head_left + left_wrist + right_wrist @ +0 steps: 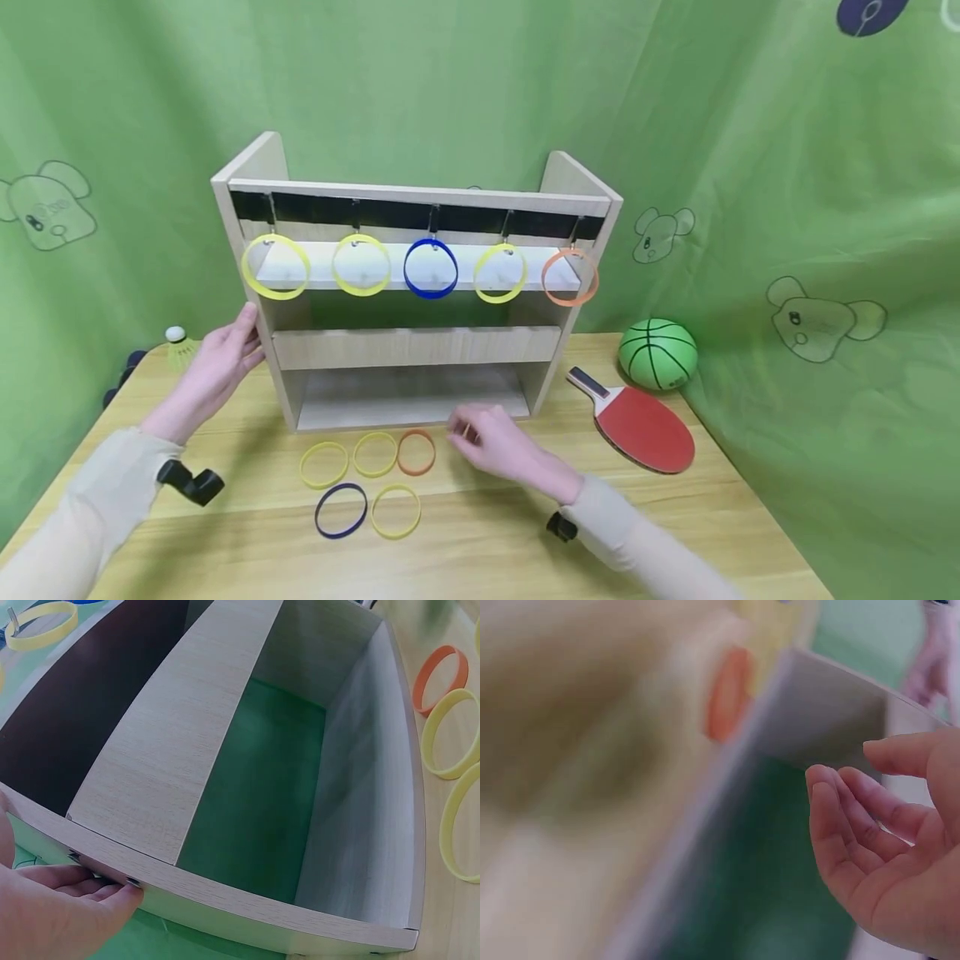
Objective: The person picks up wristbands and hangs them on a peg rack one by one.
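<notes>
Touching a pale wooden rack's (416, 347) left side, the left hand (216, 362) lay relaxed | right hand (497, 442), fingers loosely bent, was just right of an orange ring (415, 474) on the tabletop (465, 550) | left of it lay three yellow rings (392, 537), one dark-blue ring (347, 484), all slim loops

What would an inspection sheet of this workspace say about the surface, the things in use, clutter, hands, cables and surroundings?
Surface: wooden table.
Things in use: rack with five hung rings, left to right yellow, yellow, blue, yellow, orange; five loose rings lie before it, three yellow, one blue, one orange.
Clutter: paddle and green ball at right; shuttlecock at far left, with something dark beside it, too unclear to name.
Hands: left hand touches the rack's left side; right hand, fingers loosely curled, holds nothing near the rack's lower front edge.
Cables: nothing seen.
Surroundings: green curtain with cartoon animals.
</notes>
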Demonstrator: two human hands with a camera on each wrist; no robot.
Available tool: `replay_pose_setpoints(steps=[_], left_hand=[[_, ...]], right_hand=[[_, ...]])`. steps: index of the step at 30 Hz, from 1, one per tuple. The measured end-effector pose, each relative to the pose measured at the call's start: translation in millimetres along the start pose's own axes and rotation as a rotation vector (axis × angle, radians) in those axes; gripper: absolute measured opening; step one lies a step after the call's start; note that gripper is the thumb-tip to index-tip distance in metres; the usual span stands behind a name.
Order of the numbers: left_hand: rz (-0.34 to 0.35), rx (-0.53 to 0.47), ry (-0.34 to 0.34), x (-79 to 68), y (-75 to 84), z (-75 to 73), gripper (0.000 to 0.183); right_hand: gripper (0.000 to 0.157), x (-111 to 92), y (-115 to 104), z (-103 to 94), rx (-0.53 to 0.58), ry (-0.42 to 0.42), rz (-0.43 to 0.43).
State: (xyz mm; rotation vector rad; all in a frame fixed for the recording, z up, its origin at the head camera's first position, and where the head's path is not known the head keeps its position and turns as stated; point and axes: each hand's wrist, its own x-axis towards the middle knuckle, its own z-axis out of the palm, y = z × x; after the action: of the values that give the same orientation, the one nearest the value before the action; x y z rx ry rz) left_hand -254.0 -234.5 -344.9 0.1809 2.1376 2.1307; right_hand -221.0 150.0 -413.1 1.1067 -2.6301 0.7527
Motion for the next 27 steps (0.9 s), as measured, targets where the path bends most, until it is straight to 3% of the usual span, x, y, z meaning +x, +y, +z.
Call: replay_pose_setpoints(steps=[4, 8, 11, 18, 27], left_hand=[[0.002, 0.004, -0.005, 0.8, -0.1, -0.1, 0.094], [0.004, 0.003, -0.007, 0.4, -0.6, 0.9, 0.093], [0.007, 0.002, -0.011, 0.6, -0.9, 1.5, 0.092], [0.007, 0.002, -0.010, 1.1, -1.0, 0.8, 0.090], [0.002, -0.011, -0.002, -0.5, 0.4, 0.0, 0.091]], right_hand=[[0.004, 4.3, 12.2, 32.9, 0.028, -0.088, 0.081], [0.007, 9.2, 18.7, 48.6, 0.039, -0.144, 0.168], [0.010, 12.7, 21.2, 54.2, 0.008, -0.159, 0.211], [0.013, 20.7, 23.6, 62.5, -0.081, -0.172, 0.214], [0.002, 25.0, 20.9, 59.5, -0.033, -0.208, 0.230]])
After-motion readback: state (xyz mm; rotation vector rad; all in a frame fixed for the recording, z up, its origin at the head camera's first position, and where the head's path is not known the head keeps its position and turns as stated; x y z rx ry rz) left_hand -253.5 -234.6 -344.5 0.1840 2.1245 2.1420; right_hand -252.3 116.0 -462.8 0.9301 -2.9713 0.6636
